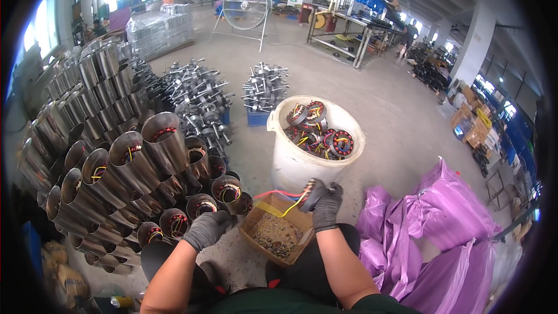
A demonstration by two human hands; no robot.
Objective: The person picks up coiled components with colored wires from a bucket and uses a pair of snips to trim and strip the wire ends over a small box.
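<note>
My right hand (326,206), in a grey glove, is closed round a motor stator (312,193) above the right rim of a cardboard box (302,245). A yellow wire and red wires trail leftward from the stator over the box. My left hand (208,229), gloved too, is left of the box, beside the nearest metal tubes. Its fingers are curled together, and what they hold, if anything, is hidden. Small loose scraps (273,234) cover the bottom of the box. Behind it, a white bucket (302,168) holds several stators (317,134) with coloured wires.
Stacked steel tubes (125,163) fill the left side, several with wound stators inside. Behind them lie heaps of metal shafts (195,96), and another heap (265,84) stands in a blue crate (257,118). Purple plastic sacks (447,209) lie at my right. A large fan (245,7) stands far back.
</note>
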